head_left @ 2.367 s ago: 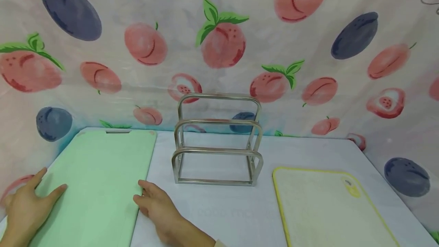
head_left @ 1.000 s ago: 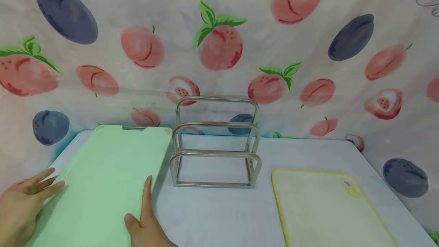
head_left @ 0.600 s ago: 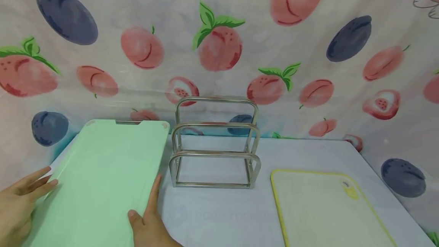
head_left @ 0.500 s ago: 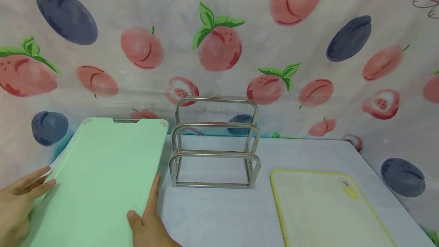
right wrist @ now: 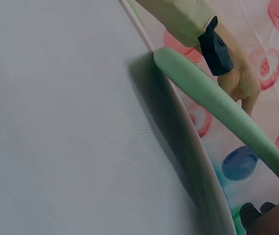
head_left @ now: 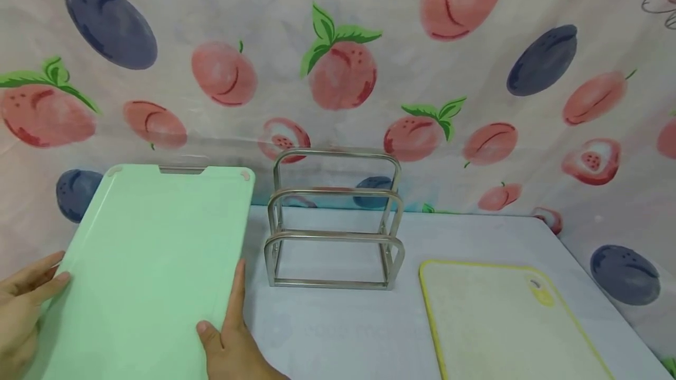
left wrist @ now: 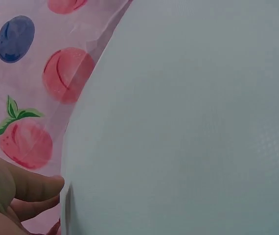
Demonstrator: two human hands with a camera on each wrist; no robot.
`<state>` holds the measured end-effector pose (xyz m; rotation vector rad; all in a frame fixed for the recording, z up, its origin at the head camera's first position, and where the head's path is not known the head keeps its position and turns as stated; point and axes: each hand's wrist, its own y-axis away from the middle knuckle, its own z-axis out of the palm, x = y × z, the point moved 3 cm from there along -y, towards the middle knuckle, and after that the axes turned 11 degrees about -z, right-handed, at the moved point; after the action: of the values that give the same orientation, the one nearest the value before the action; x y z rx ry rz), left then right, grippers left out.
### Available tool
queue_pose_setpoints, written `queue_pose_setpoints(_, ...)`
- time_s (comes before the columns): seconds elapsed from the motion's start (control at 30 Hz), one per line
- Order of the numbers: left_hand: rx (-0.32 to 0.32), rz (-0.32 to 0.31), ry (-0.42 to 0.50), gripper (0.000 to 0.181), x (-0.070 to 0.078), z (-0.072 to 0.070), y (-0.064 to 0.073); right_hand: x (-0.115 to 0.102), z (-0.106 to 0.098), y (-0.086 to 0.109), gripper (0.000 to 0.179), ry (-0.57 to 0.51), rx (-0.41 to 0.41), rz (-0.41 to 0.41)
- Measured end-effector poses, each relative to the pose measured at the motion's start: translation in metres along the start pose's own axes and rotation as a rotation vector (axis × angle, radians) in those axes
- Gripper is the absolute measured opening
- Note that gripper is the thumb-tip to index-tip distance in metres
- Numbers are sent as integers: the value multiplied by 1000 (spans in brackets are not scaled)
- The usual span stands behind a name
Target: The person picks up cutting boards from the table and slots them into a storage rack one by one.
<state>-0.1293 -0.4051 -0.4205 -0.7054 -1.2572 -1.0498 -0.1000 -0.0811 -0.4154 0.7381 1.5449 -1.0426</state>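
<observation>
Left hand and right hand grasp opposite long edges of green board, head view; board left of metal rack, long axis running away from person, slotted end pointing far, tilted up off white table. Left wrist view: left hand pinches board's edge. Right wrist view: board edge-on, near end apparently touching table.

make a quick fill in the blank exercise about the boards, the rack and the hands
Of the rack and the green board, the left hand and right hand hold the ____.
The rack has ____ metal hoops.
The other board is edged in the colour ____.
Missing words: green board; three; yellow.
</observation>
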Motion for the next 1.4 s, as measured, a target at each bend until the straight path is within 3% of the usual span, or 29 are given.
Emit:
queue_pose_setpoints(0.23,14,71,31,40,3,-4,-1,-3,-3,-2,84,3,-74,-124)
queue_pose_setpoints(0.5,-56,62,93,43,11,-2,5,-6,-5,-6,81,23,-122,-219)
queue_pose_setpoints(0.7,-3,88,68,40,14,-7,1,-7,-5,-7,80,53,-136,-285)
queue_pose_setpoints(0.83,23,96,53,38,14,-8,0,-9,-5,-7,80,63,-141,-286)
queue_pose_setpoints(1.13,13,161,96,32,24,6,8,-10,-5,-6,80,72,-138,-268)
queue_pose_setpoints(1.4,137,175,86,34,35,11,11,-17,-7,-5,80,138,-132,-312)
